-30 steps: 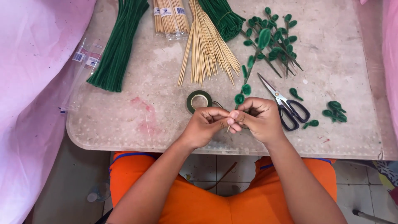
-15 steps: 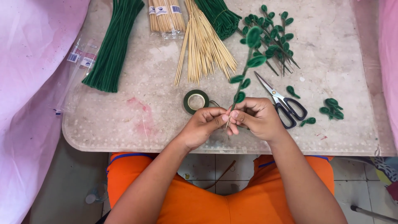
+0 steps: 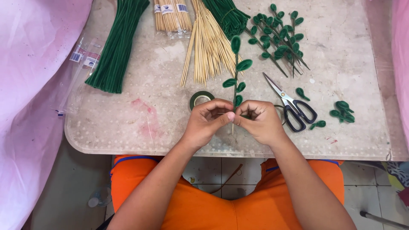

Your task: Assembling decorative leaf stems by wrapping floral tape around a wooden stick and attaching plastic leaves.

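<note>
Both hands meet at the near middle of the table (image 3: 128, 140), pinching one leafy stem (image 3: 235, 81) between them: the left hand (image 3: 208, 121) closes thumb and forefinger narrowly on the stick just below the lowest leaf, and the right hand (image 3: 260, 121) grips the same spot from the other side, fingers curled tight. The stem stands up toward twelve o'clock from the hands, its green looped leaves staggered along it, and a short bare end of stick pokes out toward six. The roll of green tape (image 3: 201, 99) lies just at eleven o'clock of the left hand, and the scissors (image 3: 294, 106) lie at three o'clock of the right hand. The risk, as I judge it, is that the thin stick bends or snaps under two opposed pinches so close together, or that a twist loosens the lowest leaf. The finished stems (image 3: 279, 36) at one o'clock and the loose skewers (image 3: 208, 47) at twelve could be swept if the tall stem tips.
</note>
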